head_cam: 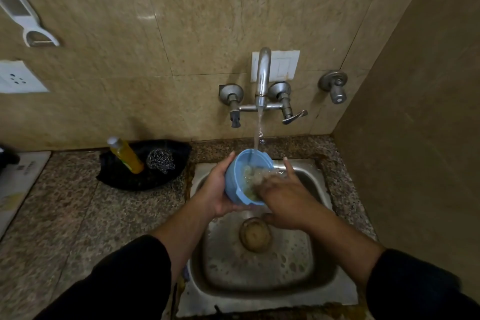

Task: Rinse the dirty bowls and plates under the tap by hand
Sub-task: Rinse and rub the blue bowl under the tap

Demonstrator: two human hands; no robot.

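**While Water Is Running, You Are Rinsing the Blue Bowl**

While the tap [262, 78] is pouring a thin stream down into it, you are holding the blue bowl [237, 179] over the far part of the steel sink [259, 275], tilted so its mouth is facing right. Your left hand [220, 191] is cupping the bowl from the outside, its grip clamped on the bowl with fingers curling over the far rim. Your right hand [284, 196] is reaching into the bowl's mouth, fingers spread apart and blurred where the water is splashing over them; it is touching the bowl's inside rather than closing on anything. Yellowish residue is showing inside the bowl.

Below your hands, the drain strainer [255, 234] is sitting in the wet sink floor, with droplets lying around it.

On the speckled tabletop [65, 215] to the left of the sink, a black dish [124, 180] is holding a yellow soap bottle [127, 156], leaning over, and a steel scrubber [160, 161] just beside it. Both your forearms are showing bare, with dark sleeves pushed up.
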